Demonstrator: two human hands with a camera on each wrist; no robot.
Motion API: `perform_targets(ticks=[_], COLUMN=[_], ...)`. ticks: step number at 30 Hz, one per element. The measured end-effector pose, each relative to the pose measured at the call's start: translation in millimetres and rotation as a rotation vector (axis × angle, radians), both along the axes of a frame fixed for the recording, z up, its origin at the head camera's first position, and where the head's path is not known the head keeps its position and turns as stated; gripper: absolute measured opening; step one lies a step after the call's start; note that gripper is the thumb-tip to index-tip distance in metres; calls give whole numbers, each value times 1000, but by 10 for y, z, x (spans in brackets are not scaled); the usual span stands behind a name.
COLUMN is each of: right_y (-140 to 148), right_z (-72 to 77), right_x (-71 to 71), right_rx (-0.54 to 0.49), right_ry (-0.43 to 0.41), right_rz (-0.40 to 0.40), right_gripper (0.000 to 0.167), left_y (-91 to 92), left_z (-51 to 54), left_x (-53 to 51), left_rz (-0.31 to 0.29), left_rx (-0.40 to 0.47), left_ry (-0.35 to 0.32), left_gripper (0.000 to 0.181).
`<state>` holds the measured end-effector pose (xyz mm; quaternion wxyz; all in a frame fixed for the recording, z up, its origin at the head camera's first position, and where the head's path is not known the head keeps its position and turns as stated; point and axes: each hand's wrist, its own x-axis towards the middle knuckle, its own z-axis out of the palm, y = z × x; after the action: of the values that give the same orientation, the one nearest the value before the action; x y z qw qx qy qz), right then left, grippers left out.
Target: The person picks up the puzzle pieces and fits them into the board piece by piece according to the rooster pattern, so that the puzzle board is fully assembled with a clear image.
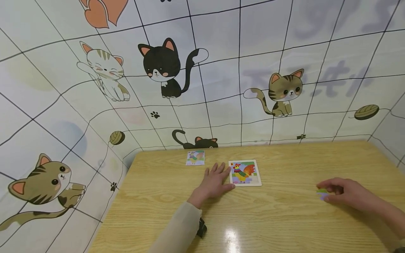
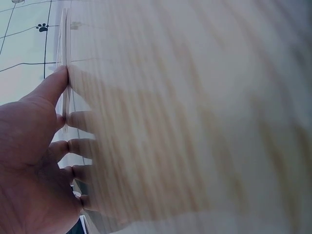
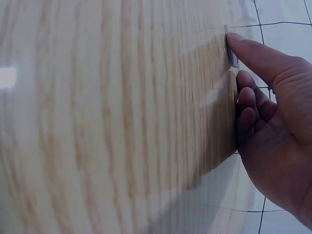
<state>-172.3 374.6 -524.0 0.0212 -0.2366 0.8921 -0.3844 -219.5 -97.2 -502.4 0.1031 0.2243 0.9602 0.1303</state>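
A jigsaw puzzle [image 1: 243, 173] of a colourful rooster lies flat on the table in a white-edged frame, with a pale bare patch at its lower right. My left hand [image 1: 213, 182] rests palm down beside it, fingers spread, the thumb and index finger at the frame's left edge. Seen side-on in the left wrist view is the thin frame edge [image 2: 64, 39] by the thumb. Well to the right, my right hand [image 1: 351, 193] holds a small green and lilac puzzle piece [image 1: 322, 192] between thumb and fingers, low over the table. The thumb meets that piece in the right wrist view.
A small rooster picture card [image 1: 195, 158] lies near the back edge of the wooden table [image 1: 284, 218], left of the puzzle. Walls covered with cat drawings [image 1: 221, 88] stand behind and beside the table. A dark object [image 1: 201, 228] shows at the left wrist.
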Motion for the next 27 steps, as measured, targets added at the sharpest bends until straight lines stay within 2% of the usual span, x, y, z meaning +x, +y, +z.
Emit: perform_targets(ticks=[8, 14, 19, 22, 27], right_y=[-6, -36, -52, -71, -194], right_z=[36, 56, 51, 55, 110], right_x=[-10, 3, 32, 32, -39], right_rx=[36, -19, -35, -21, -21], right_ry=[-42, -102, -114, -101, -45], right_rz=[-11, -29, -63, -77, -44], right_gripper=[31, 30, 29, 25, 19], left_y=[9, 12, 18, 15, 10], left_z=[15, 38, 45, 42, 39], left_x=[-2, -1, 6, 9, 9], left_rz=[1, -5, -12, -11, -5], left_rx=[-4, 10, 15, 14, 9], left_ry=[3, 5, -5, -12, -15], left_gripper=[73, 72, 73, 73, 73])
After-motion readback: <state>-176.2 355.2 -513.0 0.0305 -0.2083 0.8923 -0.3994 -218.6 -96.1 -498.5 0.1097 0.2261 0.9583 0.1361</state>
